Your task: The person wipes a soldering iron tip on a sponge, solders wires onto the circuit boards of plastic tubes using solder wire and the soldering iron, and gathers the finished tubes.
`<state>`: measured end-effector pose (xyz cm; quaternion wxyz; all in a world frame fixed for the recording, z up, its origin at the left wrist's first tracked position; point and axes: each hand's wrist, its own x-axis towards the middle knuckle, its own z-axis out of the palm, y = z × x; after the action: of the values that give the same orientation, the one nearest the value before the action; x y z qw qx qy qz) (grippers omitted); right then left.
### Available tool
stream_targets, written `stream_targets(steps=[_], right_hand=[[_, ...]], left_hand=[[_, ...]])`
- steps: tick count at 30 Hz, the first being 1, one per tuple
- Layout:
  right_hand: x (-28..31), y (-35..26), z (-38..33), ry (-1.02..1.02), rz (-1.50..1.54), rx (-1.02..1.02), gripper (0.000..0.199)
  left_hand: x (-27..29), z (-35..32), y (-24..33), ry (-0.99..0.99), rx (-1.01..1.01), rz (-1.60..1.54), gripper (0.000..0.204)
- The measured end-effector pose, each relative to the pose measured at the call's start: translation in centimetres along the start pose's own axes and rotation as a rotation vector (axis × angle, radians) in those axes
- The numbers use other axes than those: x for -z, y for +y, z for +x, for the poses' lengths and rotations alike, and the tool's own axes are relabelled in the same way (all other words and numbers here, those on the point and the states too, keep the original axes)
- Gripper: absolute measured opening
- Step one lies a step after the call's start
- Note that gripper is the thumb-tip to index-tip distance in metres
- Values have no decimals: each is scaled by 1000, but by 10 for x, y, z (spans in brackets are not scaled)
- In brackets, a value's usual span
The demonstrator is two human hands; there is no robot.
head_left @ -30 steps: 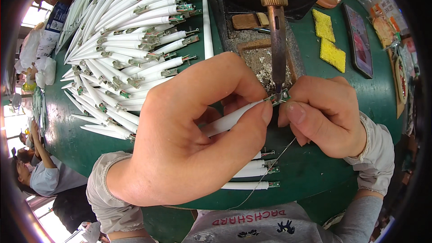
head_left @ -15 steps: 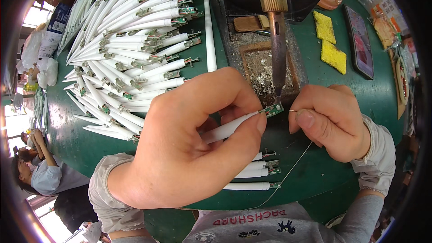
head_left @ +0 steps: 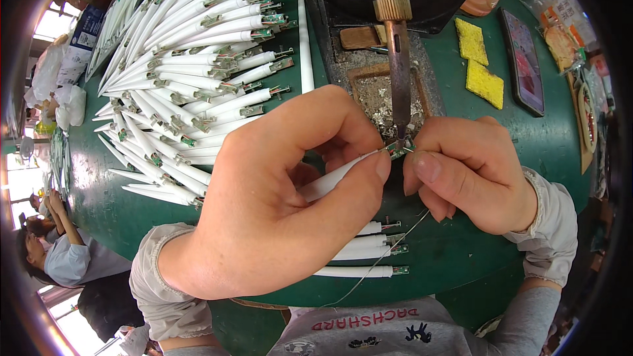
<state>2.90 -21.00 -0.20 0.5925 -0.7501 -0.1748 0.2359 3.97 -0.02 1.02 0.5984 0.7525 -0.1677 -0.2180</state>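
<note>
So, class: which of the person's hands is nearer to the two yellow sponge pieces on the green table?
Right. The right hand is just below and left of the yellow sponge pieces; the left hand is farther left, beyond the soldering iron tip.

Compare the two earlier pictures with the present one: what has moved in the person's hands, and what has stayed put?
The left hand has brought the white plastic tube with its small green circuit board back up under the tip of the fixed soldering iron; half a second ago it sat lower and to the left. The right hand followed, still pinching the thin solder wire. Both grips are unchanged, as is the pile of white tubes.
</note>
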Motion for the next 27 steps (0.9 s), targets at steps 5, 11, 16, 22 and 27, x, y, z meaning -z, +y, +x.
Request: stream_targets(steps=[5,11,16,22,27], right_hand=[[-1,-1,-1,28,-28,45,31],[1,0,0,15,-31,45,29],[4,7,-3,-25,-191,204,29],[7,5,-6,-45,-238,175,27],[7,10,-8,-34,-260,214,23]], left_hand=[[1,2,-2,-16,-74,8,9],[8,5,17,-107,325,-214,7],[1,-3,1,-85,195,-110,8],[-2,-7,1,-45,52,75,8],[-3,-6,0,-48,37,102,8]])
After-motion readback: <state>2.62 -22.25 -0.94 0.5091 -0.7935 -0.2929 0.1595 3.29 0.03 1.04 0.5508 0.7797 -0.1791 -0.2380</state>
